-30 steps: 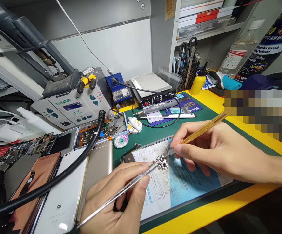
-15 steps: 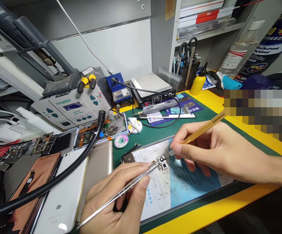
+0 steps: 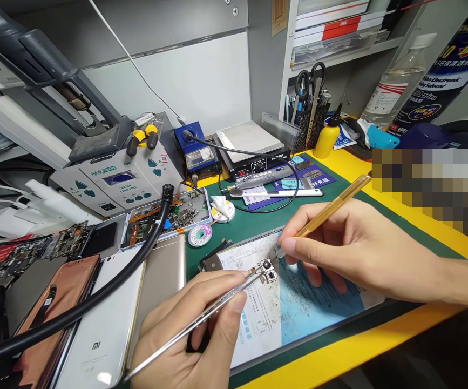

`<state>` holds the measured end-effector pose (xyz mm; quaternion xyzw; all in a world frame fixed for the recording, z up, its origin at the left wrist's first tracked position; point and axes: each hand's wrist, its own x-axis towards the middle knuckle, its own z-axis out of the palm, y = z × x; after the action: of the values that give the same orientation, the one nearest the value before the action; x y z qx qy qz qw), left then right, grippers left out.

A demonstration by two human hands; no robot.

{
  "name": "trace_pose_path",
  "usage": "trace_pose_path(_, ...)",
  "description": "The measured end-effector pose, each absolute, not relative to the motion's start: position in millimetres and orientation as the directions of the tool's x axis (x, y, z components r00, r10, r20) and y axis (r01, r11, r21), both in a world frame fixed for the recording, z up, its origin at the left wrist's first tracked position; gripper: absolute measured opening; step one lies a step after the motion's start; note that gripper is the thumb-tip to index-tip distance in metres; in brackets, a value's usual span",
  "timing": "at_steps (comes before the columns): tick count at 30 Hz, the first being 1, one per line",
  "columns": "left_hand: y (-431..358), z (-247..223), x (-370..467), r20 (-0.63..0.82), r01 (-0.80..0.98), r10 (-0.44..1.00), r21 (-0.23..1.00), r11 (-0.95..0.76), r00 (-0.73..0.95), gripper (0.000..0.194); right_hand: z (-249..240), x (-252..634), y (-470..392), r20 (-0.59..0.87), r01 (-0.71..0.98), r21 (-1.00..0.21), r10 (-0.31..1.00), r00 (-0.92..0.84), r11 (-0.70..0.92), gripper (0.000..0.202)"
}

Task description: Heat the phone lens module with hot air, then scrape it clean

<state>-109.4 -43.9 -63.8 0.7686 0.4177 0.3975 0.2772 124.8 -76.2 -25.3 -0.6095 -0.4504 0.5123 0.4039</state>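
Metal tweezers [image 3: 193, 325] are pinched between the thumb and fingers of my left hand [image 3: 185, 324]. Their tips meet the left side of a small dual camera module [image 3: 269, 270], which is over a white and blue printed sheet [image 3: 298, 319]. My right hand [image 3: 347, 248] is closed round a gold knurled knife handle [image 3: 331, 208], held like a pen. The knife's tip end is just to the right of the module, above its upper part; the fine tip is hard to make out.
Phone backs [image 3: 104, 319] lie at the left, crossed by a thick black hose [image 3: 108, 294]. Behind are a parts tray [image 3: 201, 219], solder wick [image 3: 200, 235], rework station [image 3: 124, 175], heating plate [image 3: 252, 141] and toothbrush [image 3: 298, 193]. A yellow bottle [image 3: 327, 141] stands behind right.
The knife has tilted more upright, and its tip has drawn back from over the module toward the upper right. My left hand and the tweezers have hardly moved.
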Motion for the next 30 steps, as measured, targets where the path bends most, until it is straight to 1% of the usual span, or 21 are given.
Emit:
trace_pose_path(4, -43.5, -64.2, -109.5, 0.379, 0.415, 0.860, 0.760, -0.500, 0.341, 0.021, -25.1, 124.8, -75.6, -0.251, 0.143, -0.955, 0.966, 0.067, -0.258, 0.017)
trace_pose_path(9, -43.3, -64.2, -110.3, 0.379, 0.428, 0.862, 0.754, -0.498, 0.336, 0.016, -25.6, 124.7, -74.7, -0.249, 0.144, -0.956, 0.966, 0.068, -0.257, 0.019)
trace_pose_path(17, -43.4, -64.2, -110.2, 0.386, 0.431, 0.861, 0.749, -0.503, 0.332, 0.018, -26.6, 124.8, -72.5, -0.233, 0.128, -0.962, 0.970, 0.074, -0.240, 0.018)
trace_pose_path(24, -43.3, -63.9, -110.2, 0.377, 0.431, 0.862, 0.753, -0.498, 0.338, 0.022, -28.8, 127.2, -73.5, -0.245, 0.158, -0.954, 0.966, 0.078, -0.254, 0.022)
trace_pose_path(30, -43.0, -62.7, -110.5, 0.387, 0.440, 0.856, 0.739, -0.510, 0.343, 0.016, -27.2, 126.7, -74.0, -0.257, 0.192, -0.943, 0.961, 0.101, -0.272, 0.026)
